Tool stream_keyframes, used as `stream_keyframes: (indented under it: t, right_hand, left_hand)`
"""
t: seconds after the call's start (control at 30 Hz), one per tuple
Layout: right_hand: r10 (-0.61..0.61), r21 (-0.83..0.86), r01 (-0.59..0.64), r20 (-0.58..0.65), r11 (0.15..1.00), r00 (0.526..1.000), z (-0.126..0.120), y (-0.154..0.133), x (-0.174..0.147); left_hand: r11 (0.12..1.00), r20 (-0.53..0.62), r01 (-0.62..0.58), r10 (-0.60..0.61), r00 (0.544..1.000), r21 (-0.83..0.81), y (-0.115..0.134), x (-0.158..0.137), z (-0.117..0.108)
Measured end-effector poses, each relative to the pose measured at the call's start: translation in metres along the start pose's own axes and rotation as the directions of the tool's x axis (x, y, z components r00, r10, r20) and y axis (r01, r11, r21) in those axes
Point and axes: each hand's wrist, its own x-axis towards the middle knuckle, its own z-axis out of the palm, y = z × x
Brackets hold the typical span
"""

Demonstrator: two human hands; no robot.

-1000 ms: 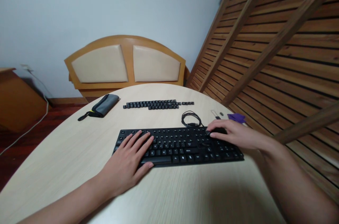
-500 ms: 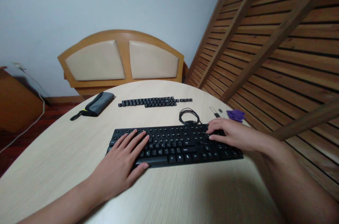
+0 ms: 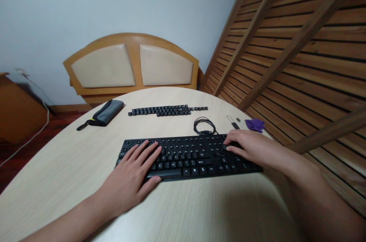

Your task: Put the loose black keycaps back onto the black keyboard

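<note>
A black keyboard (image 3: 183,157) lies across the table in front of me, several of its upper keys stripped to bare stems while the lower rows keep their caps. My left hand (image 3: 133,175) rests flat over its left part, fingers spread and thumb along the front edge. Over the right part, my right hand (image 3: 244,144) bends down with thumb and index finger pinched on a small black keycap (image 3: 224,146), low at the keyboard's surface. Behind the keyboard, loose black keycaps (image 3: 168,110) stand in rows. The right hand's other fingers are partly hidden.
A coiled black cable (image 3: 204,125) lies just behind the keyboard. To its right are a wire keycap puller (image 3: 233,122), a small brush (image 3: 238,120) and a purple cloth (image 3: 255,125). A grey zipped pouch (image 3: 107,113) sits at the left. Wooden slats (image 3: 300,43) rise beyond the right edge.
My right thumb and index finger have shifted very slightly, still low on the same spot. The left hand stays in place on the keyboard.
</note>
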Motion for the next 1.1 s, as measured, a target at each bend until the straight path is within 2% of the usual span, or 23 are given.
stream_keyframes:
  t: [0.23,0.43,0.63,1.1]
  right_hand:
    - [0.041,-0.019,-0.040,0.027,0.999,0.999,-0.001,-0.003,-0.002]
    - [0.005,-0.011,-0.005,0.022,1.000,1.000,-0.002,-0.003,-0.001]
    - [0.015,-0.078,-0.009,0.070,0.997,0.997,-0.004,-0.006,-0.001]
    - [0.001,-0.252,0.010,0.043,0.968,0.999,-0.005,-0.020,0.002]
  left_hand:
    - [1.000,0.000,0.004,-0.004,1.000,-0.017,0.000,0.000,0.000]
    - [1.000,-0.016,-0.004,0.004,1.000,-0.020,0.000,0.001,0.000]
    - [1.000,-0.018,-0.008,0.008,1.000,-0.004,-0.001,0.000,0.001]
    - [1.000,-0.001,-0.008,0.008,1.000,0.012,-0.001,0.000,0.001]
